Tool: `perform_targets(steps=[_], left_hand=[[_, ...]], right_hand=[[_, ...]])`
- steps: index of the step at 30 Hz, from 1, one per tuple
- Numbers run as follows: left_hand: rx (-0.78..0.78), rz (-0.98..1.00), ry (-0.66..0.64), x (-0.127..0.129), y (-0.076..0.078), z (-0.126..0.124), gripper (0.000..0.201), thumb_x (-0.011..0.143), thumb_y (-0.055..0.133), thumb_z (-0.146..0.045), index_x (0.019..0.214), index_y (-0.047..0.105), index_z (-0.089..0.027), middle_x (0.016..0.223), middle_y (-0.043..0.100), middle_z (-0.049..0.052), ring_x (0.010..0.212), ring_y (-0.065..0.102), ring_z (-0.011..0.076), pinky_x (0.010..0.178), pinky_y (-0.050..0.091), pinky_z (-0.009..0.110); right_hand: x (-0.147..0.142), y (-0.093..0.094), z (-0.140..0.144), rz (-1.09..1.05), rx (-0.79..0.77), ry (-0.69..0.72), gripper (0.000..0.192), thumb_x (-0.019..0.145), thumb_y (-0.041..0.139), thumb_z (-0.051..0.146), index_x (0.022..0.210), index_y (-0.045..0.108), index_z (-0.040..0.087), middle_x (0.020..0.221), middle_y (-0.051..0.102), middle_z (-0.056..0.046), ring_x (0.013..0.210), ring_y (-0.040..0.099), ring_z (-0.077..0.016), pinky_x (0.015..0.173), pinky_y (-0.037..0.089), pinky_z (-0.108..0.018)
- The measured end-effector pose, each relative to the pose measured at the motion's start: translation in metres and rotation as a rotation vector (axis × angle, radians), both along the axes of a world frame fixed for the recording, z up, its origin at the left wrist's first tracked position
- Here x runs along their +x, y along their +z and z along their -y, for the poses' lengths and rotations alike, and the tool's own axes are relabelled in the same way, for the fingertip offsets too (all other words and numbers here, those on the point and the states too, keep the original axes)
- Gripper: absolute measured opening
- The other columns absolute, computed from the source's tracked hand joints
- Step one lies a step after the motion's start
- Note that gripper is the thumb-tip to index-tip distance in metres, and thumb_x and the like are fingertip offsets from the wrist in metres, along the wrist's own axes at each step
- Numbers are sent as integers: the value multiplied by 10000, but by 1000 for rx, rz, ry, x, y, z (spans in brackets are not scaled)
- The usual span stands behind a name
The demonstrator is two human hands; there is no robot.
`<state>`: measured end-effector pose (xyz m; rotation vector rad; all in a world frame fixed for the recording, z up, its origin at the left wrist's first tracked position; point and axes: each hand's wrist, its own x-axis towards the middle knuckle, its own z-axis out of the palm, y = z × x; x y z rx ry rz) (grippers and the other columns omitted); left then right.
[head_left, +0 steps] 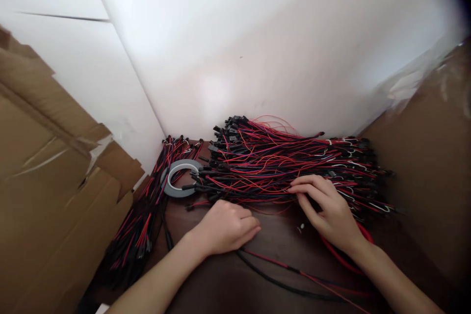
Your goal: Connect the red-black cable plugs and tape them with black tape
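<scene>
My left hand (pixel 230 228) is closed in a fist low over the brown table, on a wire harness (pixel 268 282). Black cable and thin red wire run out from beneath that hand toward the lower right; the gripped part is hidden by the fingers. At the front of a big pile of wire harnesses (pixel 265 167), my right hand (pixel 327 211) has its fingers bent and slightly apart. Its fingertips rest at the red and black wires, and I see nothing clearly held in them. A red cable loop (pixel 340 255) lies partly under the right wrist.
A grey tape roll (pixel 170 190) lies left of the pile, over more bundled harnesses (pixel 138 235). Cardboard (pixel 55 196) stands along the left side, and a brown panel (pixel 430 171) on the right. A white wall (pixel 257 59) rises behind. Small white scraps (pixel 302 226) dot the table.
</scene>
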<state>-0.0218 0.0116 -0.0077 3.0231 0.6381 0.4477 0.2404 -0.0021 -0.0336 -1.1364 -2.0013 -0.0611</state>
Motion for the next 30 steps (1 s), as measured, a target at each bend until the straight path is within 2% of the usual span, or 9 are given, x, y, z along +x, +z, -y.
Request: perform_targets(steps=[14, 21, 26, 30], left_hand=[[0, 2, 16, 4, 0, 5, 247, 971, 468, -263, 891, 684, -173, 730, 690, 1, 620, 617, 122, 523, 354, 248], [15, 24, 9, 1, -1, 3, 247, 972, 469, -267, 885, 682, -176, 724, 687, -4, 616, 607, 119, 525, 349, 256], [118, 158, -14, 2, 3, 2, 244, 972, 463, -231, 869, 668, -147, 695, 648, 14, 641, 544, 139, 544, 374, 261], [203, 369, 52, -1, 9, -2, 140, 934, 531, -171, 934, 667, -134, 795, 675, 42, 729, 503, 150, 671, 439, 281]], right_hand=[[1, 0, -2, 5, -36, 38, 177, 925, 492, 101, 903, 614, 228, 953, 647, -51, 908, 585, -214, 813, 400, -400], [-1, 3, 1, 35, 2, 42, 121, 906, 550, 137, 957, 616, 225, 983, 642, -57, 933, 572, -223, 809, 393, -393], [-1, 2, -1, 167, 52, 28, 117, 885, 626, 214, 1000, 623, 231, 988, 654, -59, 921, 565, -231, 777, 383, -385], [-1, 3, -1, 142, 63, 22, 83, 910, 585, 173, 950, 632, 227, 939, 658, -52, 878, 569, -213, 746, 379, -368]])
